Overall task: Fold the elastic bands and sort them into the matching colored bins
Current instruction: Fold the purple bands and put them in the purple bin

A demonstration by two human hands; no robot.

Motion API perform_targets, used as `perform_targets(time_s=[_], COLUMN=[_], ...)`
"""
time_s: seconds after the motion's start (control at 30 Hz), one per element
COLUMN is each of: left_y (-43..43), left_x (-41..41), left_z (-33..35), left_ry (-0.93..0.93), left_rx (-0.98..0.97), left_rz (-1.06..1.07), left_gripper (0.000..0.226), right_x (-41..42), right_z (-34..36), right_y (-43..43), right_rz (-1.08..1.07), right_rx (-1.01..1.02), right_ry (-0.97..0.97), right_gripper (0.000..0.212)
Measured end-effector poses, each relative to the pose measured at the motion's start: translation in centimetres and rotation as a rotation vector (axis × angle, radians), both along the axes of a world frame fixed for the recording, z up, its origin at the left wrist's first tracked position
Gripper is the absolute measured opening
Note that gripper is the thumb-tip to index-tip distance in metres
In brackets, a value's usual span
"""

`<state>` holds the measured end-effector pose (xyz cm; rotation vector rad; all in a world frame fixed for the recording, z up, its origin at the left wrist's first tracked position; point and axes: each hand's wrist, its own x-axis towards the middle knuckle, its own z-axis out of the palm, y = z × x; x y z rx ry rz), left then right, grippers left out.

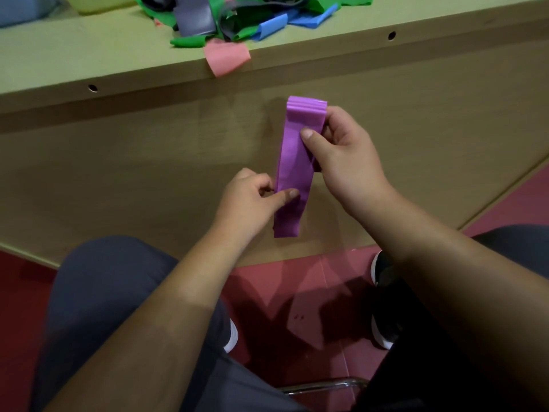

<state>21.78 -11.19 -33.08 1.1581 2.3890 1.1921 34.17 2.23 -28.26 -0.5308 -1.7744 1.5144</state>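
Observation:
A purple elastic band (292, 162) hangs upright in front of the desk's wooden front panel, folded over in several layers at its top end. My right hand (341, 156) grips its upper part, thumb pressed on the front face. My left hand (249, 200) pinches its lower part between thumb and fingers; the bottom end hangs free below. On the desk top lies a heap of unsorted bands (237, 16) in green, grey, blue and pink. A pink band (227, 58) droops over the desk edge.
The beige desk top (74, 60) runs across the upper frame, its front panel (133, 173) below it. A blue bin (17, 10) and a yellow bin (98, 3) show at the top left. My knees, shoes and a red floor (282, 292) fill the lower frame.

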Motion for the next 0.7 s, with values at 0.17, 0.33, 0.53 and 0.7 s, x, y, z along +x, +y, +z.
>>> perform_targets(time_s=[0.17,0.33,0.53,0.7], left_y=[-0.4,-0.4,-0.1,0.1], left_x=[0.2,0.8,0.5,1.0], left_z=[0.8,1.0,1.0,1.2], left_ry=[-0.156,-0.304,-0.341,-0.378], left_rx=[0.025,0.106,0.203,0.168], left_rz=[-0.131,-0.21,-0.199,-0.181], left_gripper=[0.029,0.026,0.01,0.019], right_x=[0.2,0.5,0.9,1.1], right_z=[0.4,0.9,1.1,1.0], right_y=[-0.1,0.0,0.1,0.2], right_rz=[0.011,0.012,0.015,-0.025], right_rx=[-0.025,-0.072,-0.017,0.041], right_ry=[0.002,0.028,0.008,-0.02], right_gripper=[0.024,0.026,0.026,0.026])
